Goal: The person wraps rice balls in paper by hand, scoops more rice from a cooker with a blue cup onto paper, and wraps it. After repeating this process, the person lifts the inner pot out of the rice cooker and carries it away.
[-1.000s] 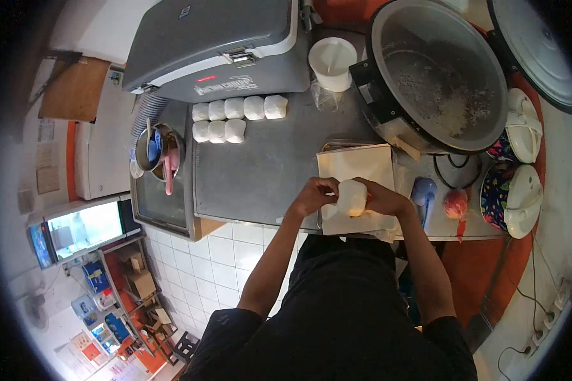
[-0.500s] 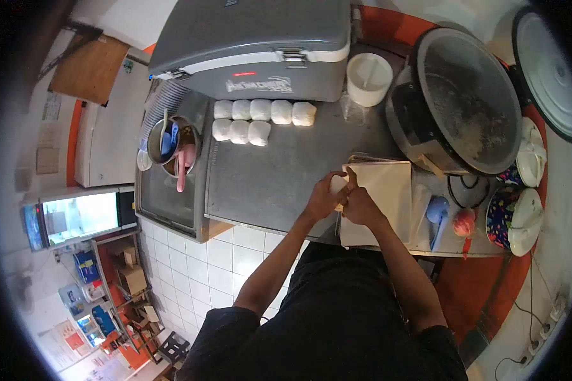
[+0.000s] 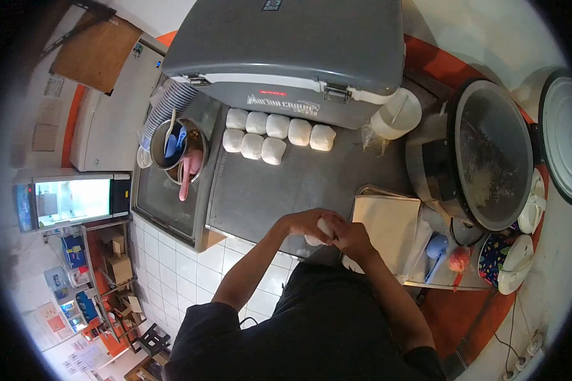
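Observation:
Both my hands meet near the counter's front edge, around a small white wrapped bundle [image 3: 314, 240]. My left hand [image 3: 306, 223] curls over it from the left. The fingers of my right hand [image 3: 354, 241] pinch at its right end, where a white part shows between the hands. Several similar white wrapped bundles [image 3: 274, 152] sit in two rows on the grey counter [image 3: 267, 193], against the cooler box. Beside my right hand lies a stack of cream paper sheets [image 3: 386, 225] on a tray. What is inside the bundles is hidden.
A large grey cooler box [image 3: 286, 44] stands at the back. To the right are a white tub [image 3: 397, 114], a big round rice pot [image 3: 489, 152], a blue ladle [image 3: 436, 246] and a red bundle [image 3: 459, 259]. Metal pots with utensils [image 3: 184, 149] stand left.
My hands have moved left off the paper stack with the white bundle, toward the counter's front edge. The view has shifted and tilted slightly.

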The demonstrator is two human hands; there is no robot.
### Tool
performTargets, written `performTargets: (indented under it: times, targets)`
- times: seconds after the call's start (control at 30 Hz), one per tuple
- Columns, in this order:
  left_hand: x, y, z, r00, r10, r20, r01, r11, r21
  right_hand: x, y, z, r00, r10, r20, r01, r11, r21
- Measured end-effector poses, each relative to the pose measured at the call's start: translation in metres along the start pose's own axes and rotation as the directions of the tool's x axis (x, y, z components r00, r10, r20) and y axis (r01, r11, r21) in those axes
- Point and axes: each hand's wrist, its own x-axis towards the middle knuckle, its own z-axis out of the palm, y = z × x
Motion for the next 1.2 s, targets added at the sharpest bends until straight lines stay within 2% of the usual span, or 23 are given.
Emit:
performTargets:
  times: [0.07, 0.1, 0.17, 0.2, 0.27, 0.3, 0.33, 0.4, 0.43, 0.47, 0.5, 0.53, 0.6, 0.67, 0.7, 0.77, 0.83, 0.9, 0.93, 1.03, 1.1, 1.13, 1.2]
  targets:
    - [0.01, 0.001, -0.009, 0.924, -0.189, -0.333, 0.19, 0.981, -0.03, 0.0, 0.006, -0.02, 0.984, 0.173, -0.042, -0.172, 0.984, 0.037]
    - [0.016, -0.001, -0.019, 0.924, -0.192, -0.33, 0.194, 0.981, -0.026, -0.002, 0.01, -0.029, 0.936, 0.344, -0.077, -0.338, 0.937, 0.083]
    - [0.029, -0.017, -0.046, 0.492, -0.345, -0.799, 0.229, 0.937, -0.264, -0.037, 0.042, -0.035, 0.819, 0.45, -0.357, -0.409, 0.893, 0.187]
    - [0.036, -0.041, -0.06, 0.491, -0.345, -0.8, 0.231, 0.937, -0.262, -0.061, 0.058, -0.04, 0.743, 0.522, -0.418, -0.473, 0.852, 0.223]
    - [0.047, -0.093, -0.083, 0.19, 0.193, -0.963, 0.26, 0.936, 0.238, -0.117, 0.088, -0.04, 0.49, 0.664, -0.565, -0.652, 0.709, 0.268]
    - [0.046, -0.088, -0.083, 0.194, 0.191, -0.962, 0.259, 0.936, 0.238, -0.155, 0.117, -0.023, 0.46, 0.415, -0.785, -0.604, 0.794, 0.066]
    - [0.046, -0.076, -0.082, 0.19, 0.2, -0.961, 0.514, 0.814, 0.271, -0.191, 0.127, -0.02, 0.355, 0.607, -0.711, -0.738, 0.649, 0.185]
    - [0.05, -0.093, -0.086, 0.201, 0.36, -0.911, 0.742, 0.551, 0.381, -0.231, 0.13, -0.014, 0.321, 0.541, -0.777, -0.874, 0.485, -0.023]
    - [0.052, -0.098, -0.087, 0.174, 0.462, -0.87, 0.795, 0.455, 0.401, -0.241, 0.136, -0.011, 0.25, 0.621, -0.743, -0.891, 0.448, 0.075]
    - [0.045, -0.092, -0.09, 0.189, 0.375, -0.908, 0.746, 0.546, 0.381, -0.255, 0.149, 0.002, 0.163, 0.693, -0.702, -0.903, 0.392, 0.177]
    - [0.049, -0.104, -0.091, 0.172, 0.321, -0.931, 0.873, 0.389, 0.296, -0.283, 0.187, 0.035, 0.16, 0.722, -0.674, -0.889, 0.402, 0.219]
    - [0.049, -0.122, -0.101, 0.128, 0.469, -0.874, 0.807, 0.463, 0.367, -0.268, 0.166, 0.009, 0.112, 0.864, -0.492, -0.819, 0.36, 0.447]
    - [0.051, -0.114, -0.108, 0.154, 0.464, -0.872, 0.849, 0.39, 0.357, -0.294, 0.196, 0.03, 0.339, 0.75, -0.568, -0.882, 0.463, 0.086]
    - [0.053, -0.094, -0.106, 0.172, 0.401, -0.9, 0.86, 0.384, 0.335, -0.308, 0.185, 0.003, 0.506, 0.61, -0.611, -0.733, 0.677, 0.069]
    - [0.051, -0.081, -0.098, 0.153, 0.409, -0.9, 0.812, 0.466, 0.35, -0.315, 0.171, -0.019, 0.494, 0.611, -0.618, -0.748, 0.661, 0.056]
    - [0.053, -0.053, -0.079, 0.146, 0.456, -0.878, 0.666, 0.611, 0.428, -0.317, 0.118, -0.084, 0.535, 0.842, -0.06, -0.804, 0.53, 0.268]
    - [0.057, -0.024, -0.053, 0.143, 0.464, -0.874, 0.54, 0.704, 0.462, -0.29, 0.035, -0.188, 0.483, 0.81, 0.333, -0.765, 0.205, 0.61]
    - [0.081, 0.012, -0.021, 0.192, 0.523, -0.831, 0.288, 0.779, 0.557, -0.274, -0.023, -0.258, 0.739, 0.673, 0.03, -0.585, 0.618, 0.526]
    - [0.091, 0.035, -0.007, 0.195, 0.514, -0.835, 0.279, 0.787, 0.55, -0.246, -0.066, -0.298, 0.685, 0.728, -0.025, -0.662, 0.637, 0.394]
    - [0.134, 0.106, 0.016, 0.148, 0.741, -0.655, -0.036, 0.666, 0.745, -0.157, -0.076, -0.372, 0.594, 0.785, -0.175, -0.799, 0.552, -0.238]
    - [0.162, 0.144, 0.015, 0.109, 0.837, -0.537, -0.126, 0.547, 0.827, -0.126, -0.007, -0.385, 0.682, 0.658, -0.318, -0.728, 0.575, -0.373]
    - [0.174, 0.16, 0.012, 0.104, 0.885, -0.453, -0.154, 0.465, 0.872, -0.102, 0.022, -0.393, 0.62, 0.738, -0.266, -0.743, 0.444, -0.5]
    - [0.198, 0.186, 0.009, 0.144, 0.878, -0.456, -0.172, 0.476, 0.862, -0.081, 0.096, -0.39, 0.692, 0.681, -0.24, -0.597, 0.351, -0.721]
